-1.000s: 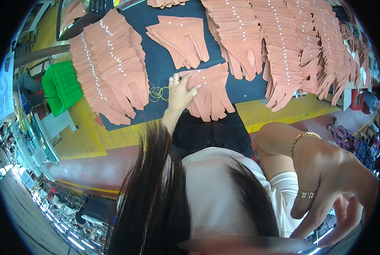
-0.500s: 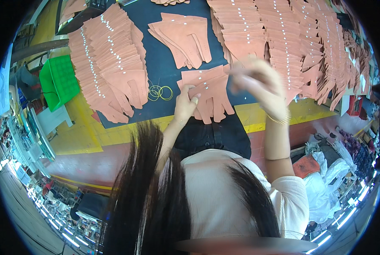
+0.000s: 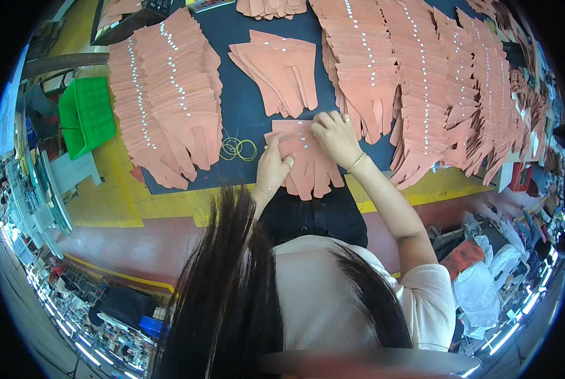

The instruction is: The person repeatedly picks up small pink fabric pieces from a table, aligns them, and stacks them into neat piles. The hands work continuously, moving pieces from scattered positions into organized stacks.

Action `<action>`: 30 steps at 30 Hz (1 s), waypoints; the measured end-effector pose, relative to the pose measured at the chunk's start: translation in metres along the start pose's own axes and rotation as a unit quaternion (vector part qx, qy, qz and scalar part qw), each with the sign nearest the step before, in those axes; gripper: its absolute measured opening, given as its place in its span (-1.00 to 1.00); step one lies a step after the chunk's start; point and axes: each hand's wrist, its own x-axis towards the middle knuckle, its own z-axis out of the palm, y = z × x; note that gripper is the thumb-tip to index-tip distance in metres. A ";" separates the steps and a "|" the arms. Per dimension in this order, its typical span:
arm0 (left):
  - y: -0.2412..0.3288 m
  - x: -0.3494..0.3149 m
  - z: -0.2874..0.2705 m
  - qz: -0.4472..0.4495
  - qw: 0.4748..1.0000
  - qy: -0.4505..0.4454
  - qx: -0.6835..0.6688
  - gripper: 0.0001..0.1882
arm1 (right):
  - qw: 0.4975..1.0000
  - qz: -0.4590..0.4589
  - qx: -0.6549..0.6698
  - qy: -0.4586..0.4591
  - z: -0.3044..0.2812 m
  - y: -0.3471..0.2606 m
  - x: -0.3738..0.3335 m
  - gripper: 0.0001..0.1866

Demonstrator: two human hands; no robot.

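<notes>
Several flat, salmon-coloured glove pieces (image 3: 309, 169) lie stacked at the table's near edge, fingers toward me, small white labels near their upper edge. My left hand (image 3: 273, 167) holds the left side of this stack, thumb on top. Closed at the upper right corner of the stack is my right hand (image 3: 337, 140), its fingers bent together; the fingertips are partly hidden. Just beyond lies a fanned bunch of like glove pieces (image 3: 281, 72). Thin yellow rings, apparently rubber bands (image 3: 238, 149), rest left of my left hand.
Long overlapping rows of labelled glove pieces (image 3: 169, 76) cover the left of the dark table (image 3: 222, 174); more rows (image 3: 415, 82) fill the right. A green crate (image 3: 87, 119) stands beyond the table's left side. White plastic bags (image 3: 478, 287) lie at the lower right.
My right hand has come down from the right onto the stack's upper right corner. The stack's pieces sit closer together. My left hand keeps hold of the left side.
</notes>
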 end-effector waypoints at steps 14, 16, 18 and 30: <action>0.000 -0.005 0.014 0.012 0.997 -0.009 -0.075 -0.58 | 0.986 0.068 -0.009 0.152 0.009 0.035 0.146 -0.60; -0.003 -0.008 0.016 -0.045 0.992 -0.032 -0.114 -0.57 | 0.989 0.072 -0.032 0.125 0.009 0.038 0.149 -0.58; -0.006 -0.013 0.019 -0.081 0.988 -0.075 -0.112 -0.56 | 0.988 0.055 -0.042 0.135 0.008 0.039 0.149 -0.58; -0.011 -0.011 0.024 0.010 0.991 -0.123 -0.055 -0.48 | 0.973 0.093 0.175 0.122 -0.021 0.017 0.039 -0.79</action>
